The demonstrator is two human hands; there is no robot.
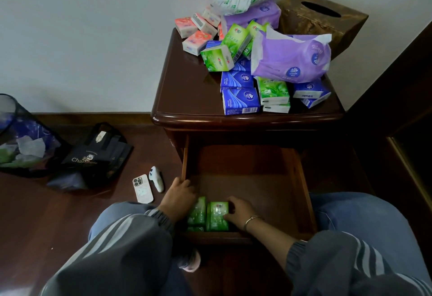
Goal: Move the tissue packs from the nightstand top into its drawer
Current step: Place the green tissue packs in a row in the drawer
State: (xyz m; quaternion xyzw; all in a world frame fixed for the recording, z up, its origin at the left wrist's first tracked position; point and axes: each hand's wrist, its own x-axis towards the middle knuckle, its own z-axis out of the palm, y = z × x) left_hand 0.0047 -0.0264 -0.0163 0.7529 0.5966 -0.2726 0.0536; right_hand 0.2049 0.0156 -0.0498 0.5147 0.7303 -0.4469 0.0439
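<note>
Lower centre, in drawer [301, 179]: right grip [238, 210] curled round green pack [217, 216]; left grip [178, 196] lay against neighbouring pack [197, 210], hold unclear. Upper right: pile [236, 99] sat on tabletop [187, 90].

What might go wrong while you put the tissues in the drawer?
The blue rectangular tissue packs sit right at the front edge of the dark wooden nightstand; a bump might knock them off. The big purple soft tissue pack lies on top of the pile and may slide when lower packs are pulled out.
</note>
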